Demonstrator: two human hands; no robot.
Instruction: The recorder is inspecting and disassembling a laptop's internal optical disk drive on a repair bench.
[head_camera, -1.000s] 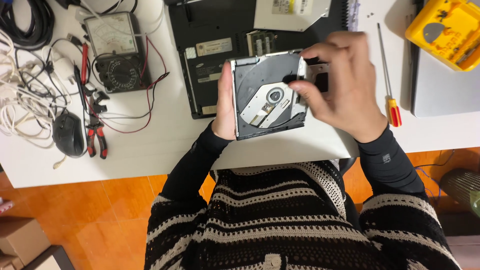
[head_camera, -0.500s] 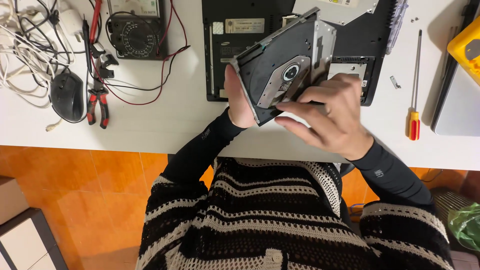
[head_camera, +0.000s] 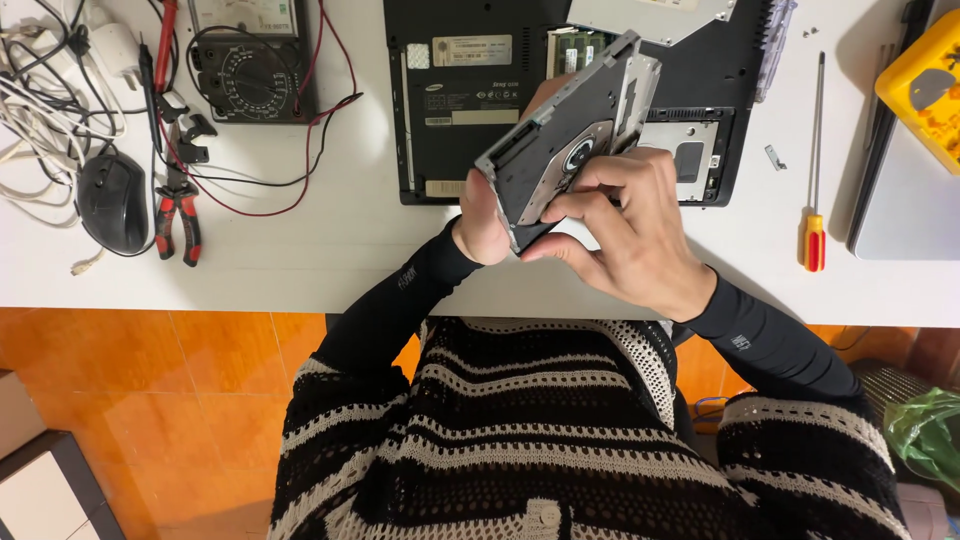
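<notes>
Both hands, left hand (head_camera: 482, 218) and right hand (head_camera: 625, 225), pinch the tilted grey metal optical drive (head_camera: 570, 140) above the white table (head_camera: 330, 250); a loose grip could drop it.

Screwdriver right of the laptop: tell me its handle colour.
The screwdriver has a red and yellow handle, shown clearly in the head view.

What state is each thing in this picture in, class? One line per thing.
Optical drive: tilted, held above the table.
Left hand: grips the drive's lower edge.
Right hand: fingers on the drive.
Laptop: underside up, panel off.
Screwdriver: lying flat.
Pliers: lying, shut.
</notes>
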